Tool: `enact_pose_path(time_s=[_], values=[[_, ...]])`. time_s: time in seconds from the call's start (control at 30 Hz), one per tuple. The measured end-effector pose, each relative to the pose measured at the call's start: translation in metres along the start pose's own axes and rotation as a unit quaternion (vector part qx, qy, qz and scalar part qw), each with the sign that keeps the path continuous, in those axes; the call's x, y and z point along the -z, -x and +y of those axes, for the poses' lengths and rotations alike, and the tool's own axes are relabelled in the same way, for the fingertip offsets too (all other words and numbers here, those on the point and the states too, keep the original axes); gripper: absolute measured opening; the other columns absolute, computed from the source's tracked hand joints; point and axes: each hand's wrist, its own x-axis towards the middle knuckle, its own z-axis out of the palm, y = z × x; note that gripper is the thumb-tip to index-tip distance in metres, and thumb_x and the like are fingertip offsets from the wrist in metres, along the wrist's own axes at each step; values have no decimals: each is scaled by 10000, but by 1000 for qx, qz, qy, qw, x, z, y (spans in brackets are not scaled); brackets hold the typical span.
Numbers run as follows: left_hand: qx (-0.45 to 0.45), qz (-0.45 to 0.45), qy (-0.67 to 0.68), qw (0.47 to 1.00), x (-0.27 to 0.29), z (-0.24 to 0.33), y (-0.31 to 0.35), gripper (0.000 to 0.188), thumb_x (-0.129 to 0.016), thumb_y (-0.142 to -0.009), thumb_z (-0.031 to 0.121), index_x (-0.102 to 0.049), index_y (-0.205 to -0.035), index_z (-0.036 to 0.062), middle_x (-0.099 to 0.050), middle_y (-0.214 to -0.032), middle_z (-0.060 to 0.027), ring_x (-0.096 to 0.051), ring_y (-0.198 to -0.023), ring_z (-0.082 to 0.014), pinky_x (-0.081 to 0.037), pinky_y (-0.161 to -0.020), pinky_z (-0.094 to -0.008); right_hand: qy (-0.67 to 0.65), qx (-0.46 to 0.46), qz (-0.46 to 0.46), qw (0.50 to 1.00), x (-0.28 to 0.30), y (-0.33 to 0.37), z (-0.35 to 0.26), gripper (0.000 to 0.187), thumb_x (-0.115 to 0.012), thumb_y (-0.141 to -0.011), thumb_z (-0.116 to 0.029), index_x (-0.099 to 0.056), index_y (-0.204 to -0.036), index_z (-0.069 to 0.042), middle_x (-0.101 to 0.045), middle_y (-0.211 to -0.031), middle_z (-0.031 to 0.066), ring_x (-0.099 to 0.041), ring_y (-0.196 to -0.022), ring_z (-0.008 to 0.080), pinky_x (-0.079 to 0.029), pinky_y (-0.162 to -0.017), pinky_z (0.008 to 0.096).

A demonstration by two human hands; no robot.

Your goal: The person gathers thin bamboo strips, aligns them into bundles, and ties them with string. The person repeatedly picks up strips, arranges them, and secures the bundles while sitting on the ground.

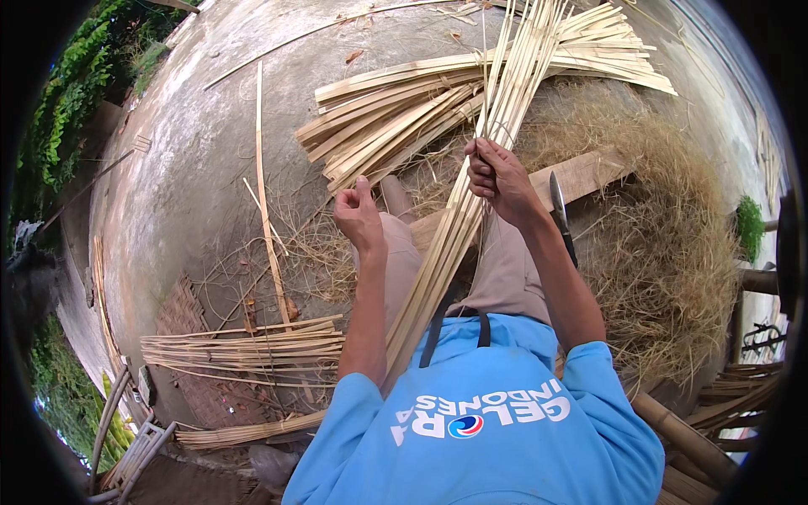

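A long bundle of pale split-bamboo strips [454, 225] runs diagonally over my lap, from beside my waist to the far top. My right hand [503, 178] is closed at the bundle's right side, its fingers pinching a thin bamboo strip [484, 80] that stretches away toward the top. To the left of the bundle, above my knee, my left hand [360, 217] is closed with thumb against forefinger. Whatever it pinches, if anything, is too fine to make out. Beyond the hands, a second, fanned bundle of bamboo strips [396, 109] lies on the ground under the long one.
A knife [559, 210] lies by my right forearm, near a wooden board [585, 174]. Shavings [665, 261] are heaped on the right. More bamboo strips [244, 349] lie at the lower left, and a single strip [268, 194] on the concrete. A chair frame [143, 454] stands lower left.
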Motion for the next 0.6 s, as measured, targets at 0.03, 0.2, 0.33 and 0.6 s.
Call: enact_pose_path(time_s=[0.03,0.2,0.33,0.6], values=[[-68,35,-60,995,1,2,1,538,-663,-951,509,-584,-1136,10,-637,-1107,-147,-586,-1079,-248,-490,-919,-397,-5,9,-11,1000,0,2,-1,287,-439,-1097,-330,-581,-1037,-88,-329,-702,-88,-290,-556,18,-305,-487,169],[-144,-102,-15,984,-15,52,24,748,-662,-938,535,-446,-1405,-9,-655,-1066,-149,-587,-1144,-281,-454,-1017,-454,-64,14,-57,996,-18,-4,4,277,-431,-1100,-318,-565,-1021,-89,-337,-717,-80,-308,-580,23,-318,-501,175],[-38,-359,72,930,-29,35,45,864,-718,-880,574,-405,-1459,14,-697,-971,-83,-650,-961,-163,-519,-893,-334,-33,40,-23,998,-21,-18,19,299,-426,-1100,-323,-581,-1088,-67,-424,-758,-55,-405,-617,56,-408,-549,212],[57,-421,-8,905,4,51,41,370,-677,-988,269,-671,-1253,11,-651,-770,0,-505,-633,-40,-399,-566,-199,233,-32,30,971,3,-21,-11,421,-408,-1092,-311,-663,-1101,24,-730,-989,137,-721,-861,183,-624,-772,330]])
